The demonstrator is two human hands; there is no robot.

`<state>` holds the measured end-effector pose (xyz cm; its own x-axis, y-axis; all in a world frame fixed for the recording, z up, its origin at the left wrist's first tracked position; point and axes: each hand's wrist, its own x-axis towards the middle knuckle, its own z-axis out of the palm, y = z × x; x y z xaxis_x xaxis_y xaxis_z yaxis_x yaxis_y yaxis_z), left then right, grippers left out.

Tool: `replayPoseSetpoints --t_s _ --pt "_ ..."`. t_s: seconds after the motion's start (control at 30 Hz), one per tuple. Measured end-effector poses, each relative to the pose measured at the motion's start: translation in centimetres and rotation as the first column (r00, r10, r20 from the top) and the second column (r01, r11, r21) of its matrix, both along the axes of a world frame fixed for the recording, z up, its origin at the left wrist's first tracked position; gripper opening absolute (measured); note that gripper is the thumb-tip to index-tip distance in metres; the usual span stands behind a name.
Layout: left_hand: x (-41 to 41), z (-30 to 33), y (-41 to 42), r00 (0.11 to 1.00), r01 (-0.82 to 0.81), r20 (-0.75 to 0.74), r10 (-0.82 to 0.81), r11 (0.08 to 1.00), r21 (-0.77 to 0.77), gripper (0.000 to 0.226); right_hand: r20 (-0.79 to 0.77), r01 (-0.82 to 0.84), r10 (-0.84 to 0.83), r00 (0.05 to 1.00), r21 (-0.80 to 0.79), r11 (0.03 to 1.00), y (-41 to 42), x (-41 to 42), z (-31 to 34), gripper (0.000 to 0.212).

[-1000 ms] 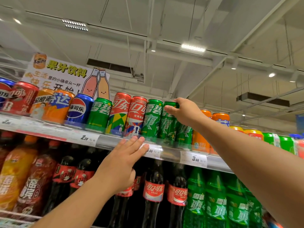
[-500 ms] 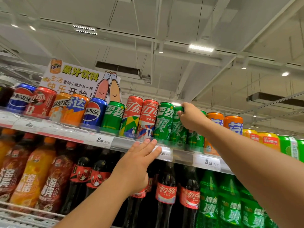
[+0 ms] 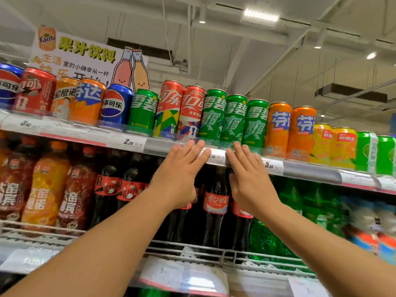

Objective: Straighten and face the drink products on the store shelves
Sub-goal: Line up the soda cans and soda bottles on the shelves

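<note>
The right hand point(image 3: 248, 176) has dropped beside the left hand point(image 3: 182, 174), both flat-fingered, empty, just below the upright green cans point(image 3: 233, 118) at frame centre.

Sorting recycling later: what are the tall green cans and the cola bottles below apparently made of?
Tall green cans: probably thin metal, glossy printed skin, with a silvery rolled top rim. Cola bottles: likely clear plastic with dark drink showing through and a wrapped red label, though glass can't be excluded.

Three tall green Sprite cans point(image 3: 234, 118) are stood upright, touching, labels forward, on the top shelf point(image 3: 310, 169), left of the orange cans point(image 3: 290, 130).
</note>
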<state>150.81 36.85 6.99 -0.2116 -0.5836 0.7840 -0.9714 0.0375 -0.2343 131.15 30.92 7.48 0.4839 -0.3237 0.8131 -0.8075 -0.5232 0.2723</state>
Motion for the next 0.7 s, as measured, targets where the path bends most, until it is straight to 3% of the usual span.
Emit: replayPoseSetpoints --t_s 0.1,0.23,0.33,0.43,0.57,0.7 --pt "-0.3 0.0 0.3 0.999 -0.039 0.001 0.039 0.999 0.039 0.096 0.034 0.06 -0.061 0.998 0.033 0.998 0.3 0.7 -0.4 0.085" --pt "-1.7 -1.9 1.4 0.995 -0.072 -0.063 0.076 0.995 0.063 0.097 0.093 0.089 -0.095 0.991 0.074 0.993 1.1 1.9 -0.7 0.084" --pt "-0.8 -5.9 3.0 0.981 -0.189 0.069 0.181 0.975 0.121 0.091 0.048 0.078 -0.082 0.996 0.076 0.994 1.4 1.4 -0.4 0.082" --pt "1.7 -10.8 5.5 0.93 -0.345 0.228 0.288 0.899 0.271 0.084 0.041 0.039 -0.043 0.998 0.076 0.996 1.1 1.1 -0.4 0.082" --pt "2.7 -15.6 7.9 0.933 -0.352 0.13 0.337 0.768 0.536 0.078 0.041 0.043 -0.046 0.998 0.062 0.997 0.9 1.4 -0.8 0.084" --pt "1.7 -18.0 7.4 0.923 -0.229 -0.067 0.379 0.681 0.695 0.091 0.056 0.047 -0.051 0.997 0.072 0.996 1.0 1.7 -1.4 0.09"
